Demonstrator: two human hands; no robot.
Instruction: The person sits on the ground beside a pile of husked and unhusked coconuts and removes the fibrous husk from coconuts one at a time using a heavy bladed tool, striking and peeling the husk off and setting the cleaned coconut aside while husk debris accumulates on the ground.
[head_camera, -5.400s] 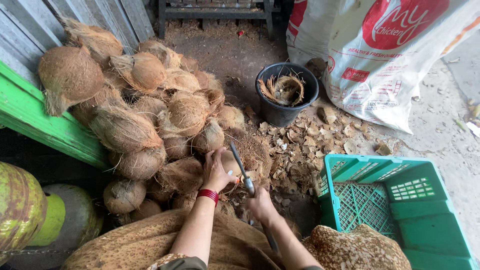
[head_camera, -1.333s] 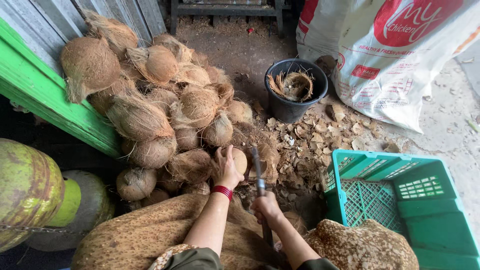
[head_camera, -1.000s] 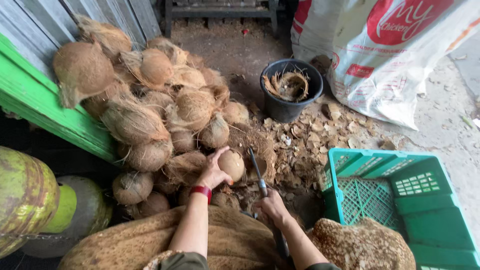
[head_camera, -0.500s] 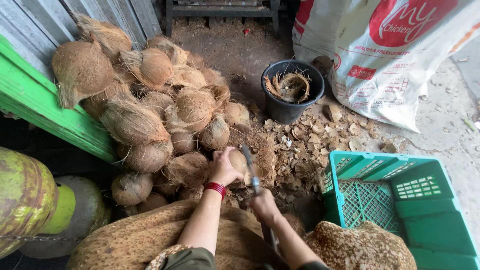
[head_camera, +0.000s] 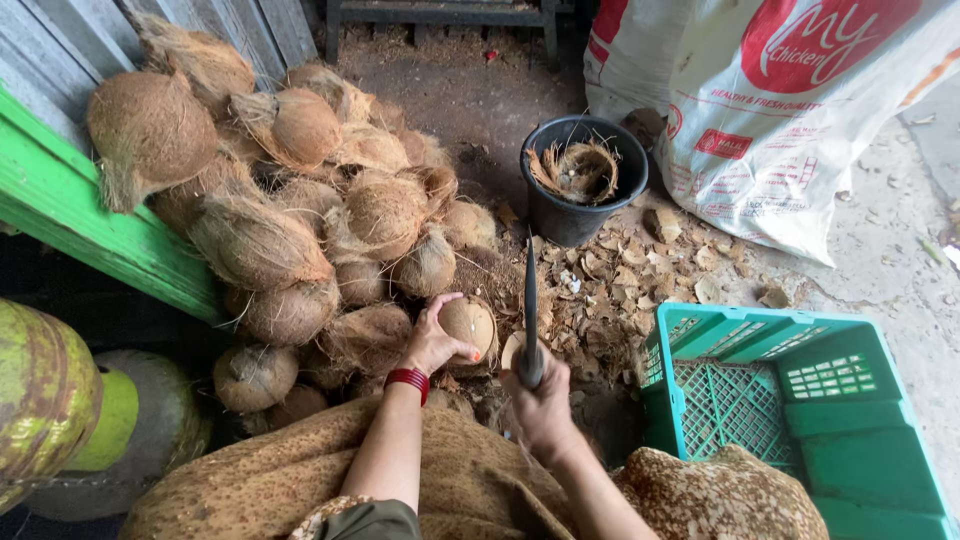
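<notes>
My left hand, with a red band at the wrist, grips a small brown coconut low in front of my lap. My right hand is closed on the handle of a long dark knife, whose blade points up and away, just right of the coconut. A big pile of husked, fibrous coconuts lies right behind my left hand. Brown patterned cloth covers my knees.
A black bucket with husk fibre stands beyond the knife. Shell chips litter the ground. A teal plastic crate sits at right, a large white printed sack behind it. A green wooden beam and a green-yellow cylinder are at left.
The knife has come up from beside the coconut to a raised, upright position. My left hand keeps hold of the coconut, turned slightly.
</notes>
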